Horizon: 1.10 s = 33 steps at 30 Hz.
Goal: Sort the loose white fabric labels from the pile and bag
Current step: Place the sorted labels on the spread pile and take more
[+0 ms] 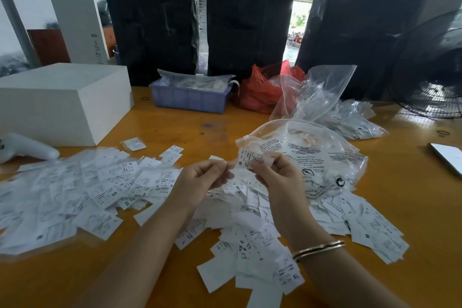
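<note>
Mid-sort: right hand (272, 170) fingers pinch an M label (250, 157), left hand (202, 177) fingers pinch its edge; next, drop on matching pile (370, 222).

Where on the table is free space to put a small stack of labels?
Bare wood lies between the white box, blue bin and label pile; another patch lies between the clear bag and phone. The middle under both hands is crowded.
</note>
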Each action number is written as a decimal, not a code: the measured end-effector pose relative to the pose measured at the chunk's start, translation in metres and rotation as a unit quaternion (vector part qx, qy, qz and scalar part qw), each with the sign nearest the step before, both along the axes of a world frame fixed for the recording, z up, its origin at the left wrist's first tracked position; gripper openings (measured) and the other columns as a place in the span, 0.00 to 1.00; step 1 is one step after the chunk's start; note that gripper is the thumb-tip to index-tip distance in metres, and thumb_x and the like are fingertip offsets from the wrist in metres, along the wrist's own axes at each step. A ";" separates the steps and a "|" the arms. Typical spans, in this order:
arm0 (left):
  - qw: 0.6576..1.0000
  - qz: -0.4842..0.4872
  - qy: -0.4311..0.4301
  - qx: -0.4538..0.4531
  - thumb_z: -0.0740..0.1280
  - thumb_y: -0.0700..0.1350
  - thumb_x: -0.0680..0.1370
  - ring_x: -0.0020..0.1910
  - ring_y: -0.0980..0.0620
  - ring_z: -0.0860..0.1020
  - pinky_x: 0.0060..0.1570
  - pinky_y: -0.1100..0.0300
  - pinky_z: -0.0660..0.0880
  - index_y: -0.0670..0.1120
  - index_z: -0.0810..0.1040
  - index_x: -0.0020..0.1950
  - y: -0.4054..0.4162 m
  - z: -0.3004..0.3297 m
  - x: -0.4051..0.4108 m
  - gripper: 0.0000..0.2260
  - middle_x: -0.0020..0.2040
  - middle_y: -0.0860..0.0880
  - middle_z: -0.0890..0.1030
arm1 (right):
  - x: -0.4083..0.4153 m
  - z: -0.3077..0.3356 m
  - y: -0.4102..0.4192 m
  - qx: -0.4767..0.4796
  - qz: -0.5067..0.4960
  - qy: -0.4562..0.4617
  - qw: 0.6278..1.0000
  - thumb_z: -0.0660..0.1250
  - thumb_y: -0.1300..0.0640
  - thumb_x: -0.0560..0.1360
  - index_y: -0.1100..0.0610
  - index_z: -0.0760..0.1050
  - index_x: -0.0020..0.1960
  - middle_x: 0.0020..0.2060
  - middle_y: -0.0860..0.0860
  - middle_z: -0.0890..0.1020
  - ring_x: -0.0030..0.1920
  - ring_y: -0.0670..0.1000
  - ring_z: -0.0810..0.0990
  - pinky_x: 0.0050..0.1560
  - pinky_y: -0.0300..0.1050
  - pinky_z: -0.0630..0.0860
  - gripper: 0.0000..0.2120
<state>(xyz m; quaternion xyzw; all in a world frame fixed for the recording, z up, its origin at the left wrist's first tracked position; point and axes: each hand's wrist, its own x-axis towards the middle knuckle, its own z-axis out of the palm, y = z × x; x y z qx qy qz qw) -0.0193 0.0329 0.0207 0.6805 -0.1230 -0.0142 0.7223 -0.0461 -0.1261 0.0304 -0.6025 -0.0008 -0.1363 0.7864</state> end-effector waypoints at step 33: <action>1.000 0.019 0.000 0.022 0.70 0.59 0.65 0.36 0.60 0.80 0.36 0.68 0.76 0.54 0.84 0.41 -0.001 -0.004 0.003 0.11 0.38 0.54 0.84 | 0.004 -0.002 -0.011 -0.257 0.041 0.016 0.965 0.57 0.70 0.76 0.57 0.77 0.39 0.25 0.52 0.77 0.30 0.51 0.72 0.32 0.41 0.68 0.14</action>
